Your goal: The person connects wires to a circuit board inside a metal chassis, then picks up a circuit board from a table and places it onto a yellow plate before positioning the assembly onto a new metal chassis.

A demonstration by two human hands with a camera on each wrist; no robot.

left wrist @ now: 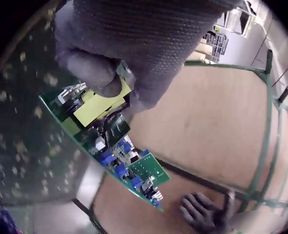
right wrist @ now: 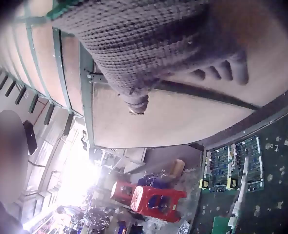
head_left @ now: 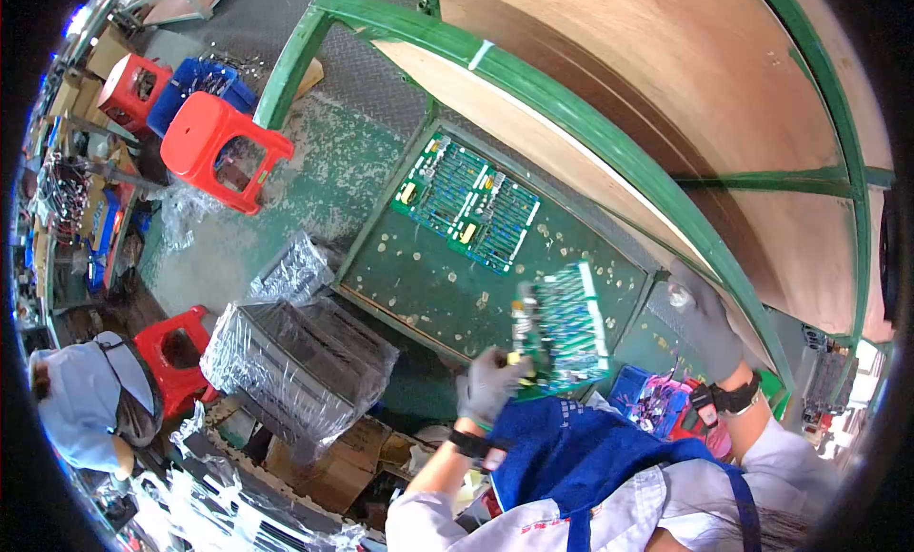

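In the head view, the grey-gloved left hand grips a green circuit board at its near left corner, holding it tilted above the green panel. Up close in the left wrist view, the thumb and fingers of the left hand pinch the board by a yellow part. Fingers extended and holding nothing visible, the gloved right hand is to the right of the board, by the green frame. Two more circuit boards lie side by side on the panel.
A green-framed wooden structure arches along the right. Red stools and a blue bin stand at upper left. Plastic-wrapped boxes are left of the panel, near a seated person. Another blue bin holds small parts.
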